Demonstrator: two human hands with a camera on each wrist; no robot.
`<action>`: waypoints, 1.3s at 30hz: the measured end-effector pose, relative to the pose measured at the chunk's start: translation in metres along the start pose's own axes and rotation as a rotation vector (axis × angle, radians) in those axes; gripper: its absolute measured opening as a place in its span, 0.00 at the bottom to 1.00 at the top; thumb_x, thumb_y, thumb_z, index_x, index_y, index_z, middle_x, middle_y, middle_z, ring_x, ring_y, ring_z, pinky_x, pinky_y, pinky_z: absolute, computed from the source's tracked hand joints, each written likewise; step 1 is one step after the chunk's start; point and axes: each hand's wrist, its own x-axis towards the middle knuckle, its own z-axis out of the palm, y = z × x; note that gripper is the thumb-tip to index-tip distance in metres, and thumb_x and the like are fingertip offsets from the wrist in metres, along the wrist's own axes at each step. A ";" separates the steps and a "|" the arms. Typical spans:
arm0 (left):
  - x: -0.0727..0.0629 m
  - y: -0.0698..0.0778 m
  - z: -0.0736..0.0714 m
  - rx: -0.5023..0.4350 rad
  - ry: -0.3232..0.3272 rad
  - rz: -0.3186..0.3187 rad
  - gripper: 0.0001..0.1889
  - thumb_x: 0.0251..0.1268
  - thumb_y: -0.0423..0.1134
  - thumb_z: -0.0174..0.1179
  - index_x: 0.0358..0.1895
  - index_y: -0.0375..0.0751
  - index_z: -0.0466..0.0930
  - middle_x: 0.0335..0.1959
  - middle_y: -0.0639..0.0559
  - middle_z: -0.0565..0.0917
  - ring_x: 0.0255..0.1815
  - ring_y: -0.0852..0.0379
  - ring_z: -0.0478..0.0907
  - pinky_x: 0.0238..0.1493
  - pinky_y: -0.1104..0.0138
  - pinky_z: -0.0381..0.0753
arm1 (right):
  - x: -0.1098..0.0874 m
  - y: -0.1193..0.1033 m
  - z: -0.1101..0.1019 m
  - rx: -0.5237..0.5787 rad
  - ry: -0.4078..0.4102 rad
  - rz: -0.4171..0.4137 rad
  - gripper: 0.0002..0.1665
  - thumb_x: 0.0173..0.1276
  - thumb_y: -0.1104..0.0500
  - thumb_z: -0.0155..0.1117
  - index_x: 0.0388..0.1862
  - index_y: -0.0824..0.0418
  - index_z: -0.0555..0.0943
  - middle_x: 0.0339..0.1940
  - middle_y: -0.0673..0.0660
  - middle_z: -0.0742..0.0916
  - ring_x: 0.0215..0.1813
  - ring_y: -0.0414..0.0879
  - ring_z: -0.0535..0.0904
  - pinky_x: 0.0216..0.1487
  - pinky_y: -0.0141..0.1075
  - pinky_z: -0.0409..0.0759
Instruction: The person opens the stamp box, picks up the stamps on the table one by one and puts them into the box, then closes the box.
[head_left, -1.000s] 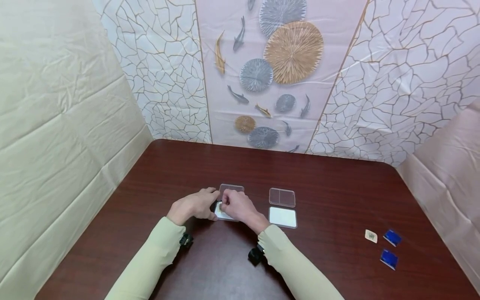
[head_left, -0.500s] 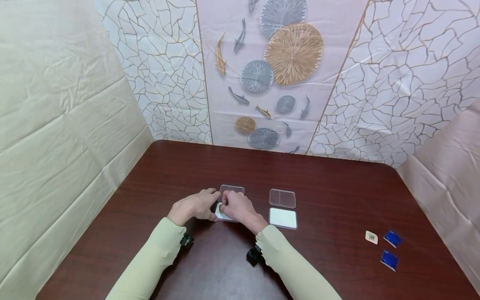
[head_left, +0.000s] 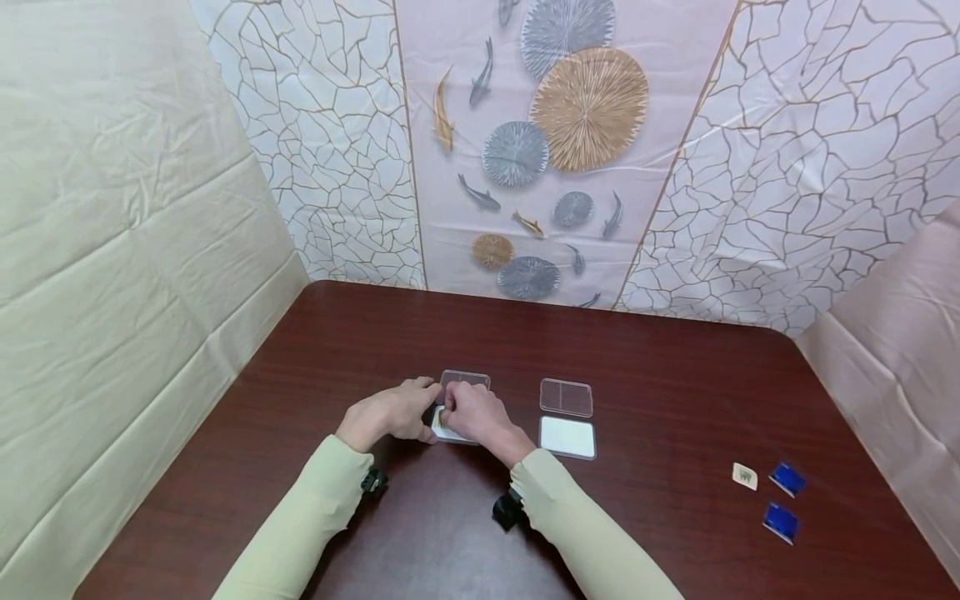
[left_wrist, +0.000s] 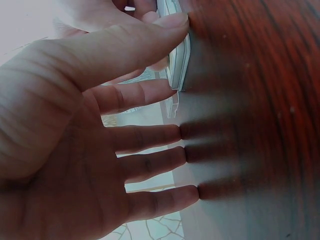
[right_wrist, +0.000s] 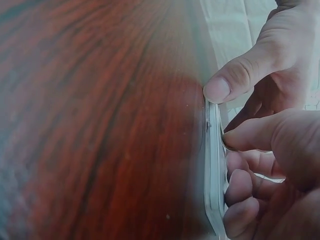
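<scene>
Your left hand (head_left: 392, 412), spread wide, touches the case (head_left: 444, 434) on the table (head_left: 645, 350) from nine o'clock, presumably against sliding; your right hand (head_left: 480, 412) curls over it from four, pinching what, if anything, I can't tell.

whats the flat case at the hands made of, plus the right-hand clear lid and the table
Flat case: probably rigid plastic; its pale edge looks smooth, slightly glossy.
Table: wood or wood-look laminate, satin finish; grain streaks and soft reflections show, but can't tell which.
Right-hand clear lid: likely hard, transparent plastic, since the dark table shows through.
</scene>
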 end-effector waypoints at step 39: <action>-0.001 0.000 0.001 -0.025 0.016 -0.014 0.27 0.54 0.47 0.73 0.55 0.47 0.73 0.61 0.46 0.72 0.51 0.51 0.70 0.53 0.57 0.74 | -0.029 0.026 -0.039 0.044 0.034 -0.154 0.12 0.66 0.54 0.64 0.23 0.49 0.75 0.17 0.44 0.77 0.22 0.39 0.71 0.25 0.32 0.69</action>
